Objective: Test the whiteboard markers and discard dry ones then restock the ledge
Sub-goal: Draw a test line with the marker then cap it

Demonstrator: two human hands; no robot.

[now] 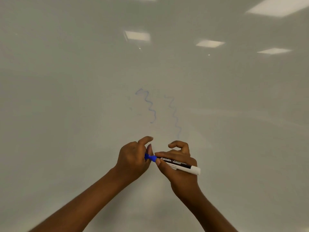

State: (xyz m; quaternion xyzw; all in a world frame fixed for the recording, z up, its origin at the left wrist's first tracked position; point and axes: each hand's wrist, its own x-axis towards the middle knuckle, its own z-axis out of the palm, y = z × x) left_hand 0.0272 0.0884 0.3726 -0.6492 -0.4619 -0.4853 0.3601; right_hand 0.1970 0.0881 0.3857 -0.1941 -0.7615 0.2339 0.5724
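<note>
A whiteboard marker (179, 164) with a black-and-white barrel lies nearly level in front of the whiteboard (66, 97). My right hand (179, 171) grips its barrel, the white end pointing right. My left hand (133, 158) pinches the blue cap (151, 157) at the marker's left end; whether the cap is fully seated is hidden by my fingers. Two faint blue squiggles (148, 104) (174, 116) run down the board just above my hands.
The whiteboard fills the whole view and mirrors several ceiling lights (138, 36) near the top. The ledge and other markers are out of frame.
</note>
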